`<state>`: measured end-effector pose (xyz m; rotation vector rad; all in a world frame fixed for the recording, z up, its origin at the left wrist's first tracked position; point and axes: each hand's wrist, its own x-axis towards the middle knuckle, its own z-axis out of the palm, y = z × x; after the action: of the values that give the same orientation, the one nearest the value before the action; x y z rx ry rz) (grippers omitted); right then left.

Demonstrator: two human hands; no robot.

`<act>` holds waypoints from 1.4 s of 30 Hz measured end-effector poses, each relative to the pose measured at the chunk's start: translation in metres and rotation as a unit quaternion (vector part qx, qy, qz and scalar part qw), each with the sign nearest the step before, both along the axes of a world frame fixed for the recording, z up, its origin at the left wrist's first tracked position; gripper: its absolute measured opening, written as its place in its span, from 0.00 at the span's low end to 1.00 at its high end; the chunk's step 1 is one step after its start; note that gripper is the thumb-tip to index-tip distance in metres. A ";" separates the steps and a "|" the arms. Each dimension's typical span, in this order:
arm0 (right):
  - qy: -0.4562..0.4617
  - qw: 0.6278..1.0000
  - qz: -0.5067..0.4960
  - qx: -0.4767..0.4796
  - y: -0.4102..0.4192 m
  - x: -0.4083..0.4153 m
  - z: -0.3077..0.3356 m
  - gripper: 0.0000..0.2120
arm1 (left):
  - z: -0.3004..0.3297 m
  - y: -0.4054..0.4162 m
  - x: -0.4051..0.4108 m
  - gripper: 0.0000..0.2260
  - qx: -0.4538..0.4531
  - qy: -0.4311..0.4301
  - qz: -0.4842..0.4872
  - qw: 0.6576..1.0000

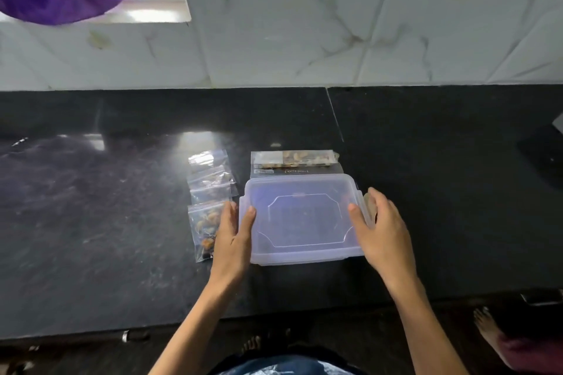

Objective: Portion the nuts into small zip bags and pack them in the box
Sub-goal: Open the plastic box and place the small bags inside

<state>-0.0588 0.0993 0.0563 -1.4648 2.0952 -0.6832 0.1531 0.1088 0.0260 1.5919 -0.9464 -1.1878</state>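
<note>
Translucent plastic is forming the lidded box (301,219), which is sitting near the front edge of the black stone countertop (91,222), about midway along it. Its lid is lying on top. The left hand (234,237) is gripping the box's left side, thumb over the lid, and the right hand (382,228) is clasping the right side the same way. Small zip bags (208,192) holding nuts are lying in a row just left of the box, the nearest one partly under the left hand. A dark nut packet (295,164) is lying just behind the box, toward the tiled wall (335,24).
</note>
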 end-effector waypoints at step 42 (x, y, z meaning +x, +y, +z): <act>0.023 0.840 0.534 -0.097 -0.112 0.115 -0.001 0.08 | -0.031 -0.033 0.042 0.46 -0.069 -0.183 -0.343 0.919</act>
<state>0.0563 -0.0127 0.0551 -2.3980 0.9154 -0.3821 0.1954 0.0761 -0.0052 1.4284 -1.9006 -1.2500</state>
